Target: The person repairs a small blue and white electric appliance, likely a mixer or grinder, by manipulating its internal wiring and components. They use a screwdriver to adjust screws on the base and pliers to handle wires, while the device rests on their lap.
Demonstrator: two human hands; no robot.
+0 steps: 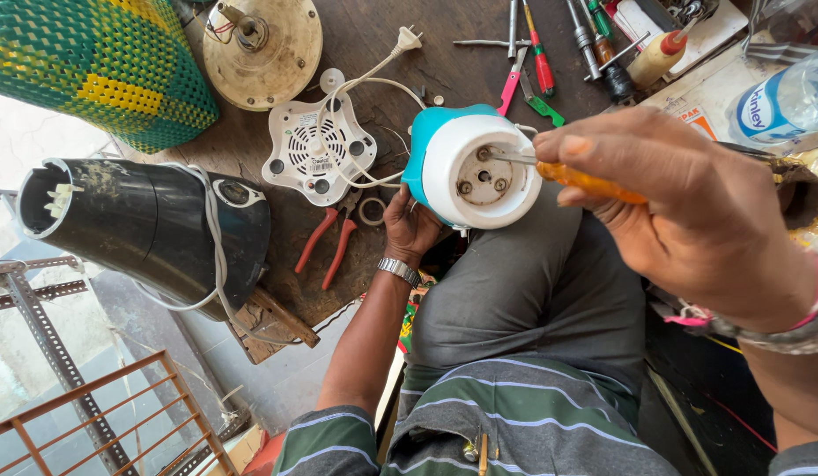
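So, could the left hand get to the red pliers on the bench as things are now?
Probably yes. The red pliers lie uncovered just beside the left hand, nothing between them; but that hand now holds the blue-white appliance, so it must release it first.

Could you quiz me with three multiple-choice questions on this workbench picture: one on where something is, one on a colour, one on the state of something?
1. Where do the red-handled pliers lie?
A. On the bench, left of the left hand
B. In the right hand
C. On the woven basket

2. What colour is the screwdriver handle?
A. Blue
B. Orange
C. Black

3. How is the teal and white appliance base held?
A. Lying untouched
B. Hanging by its cord
C. Steadied by the left hand, underside up

Answers: 1 A, they rest beside the wrist; 2 B, clear orange shows below the fingers; 3 C, its screw holes face the camera.
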